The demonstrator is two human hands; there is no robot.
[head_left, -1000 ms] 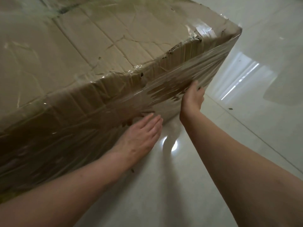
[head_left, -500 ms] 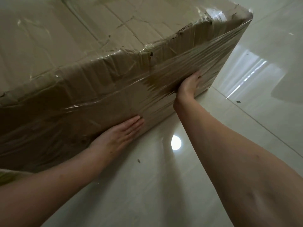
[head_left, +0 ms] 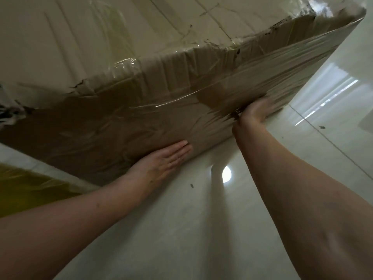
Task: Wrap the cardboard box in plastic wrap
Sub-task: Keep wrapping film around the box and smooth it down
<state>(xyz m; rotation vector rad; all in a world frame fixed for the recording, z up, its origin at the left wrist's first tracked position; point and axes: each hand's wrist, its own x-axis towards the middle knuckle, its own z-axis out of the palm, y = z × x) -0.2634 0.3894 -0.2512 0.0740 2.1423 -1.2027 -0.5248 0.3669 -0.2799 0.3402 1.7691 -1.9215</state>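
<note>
A large, worn cardboard box (head_left: 125,57) fills the upper half of the view, standing on a glossy tiled floor. Clear plastic wrap (head_left: 232,85) is stretched over its near side face, wrinkled and shiny. My left hand (head_left: 165,158) lies flat, fingers together, against the lower part of that face. My right hand (head_left: 256,112) presses flat on the film farther right, near the box's bottom edge; it is blurred by motion. Neither hand holds anything.
The pale tiled floor (head_left: 201,229) spreads in front of the box and to its right, with bright window reflections (head_left: 327,93) and a lamp reflection (head_left: 226,174). Something yellow (head_left: 26,190) lies at the left edge beside the box.
Both hands have slid leftward and down along the wrapped side face, staying flat on the film. The view has shifted, showing more of the box's left end and the yellow thing.
</note>
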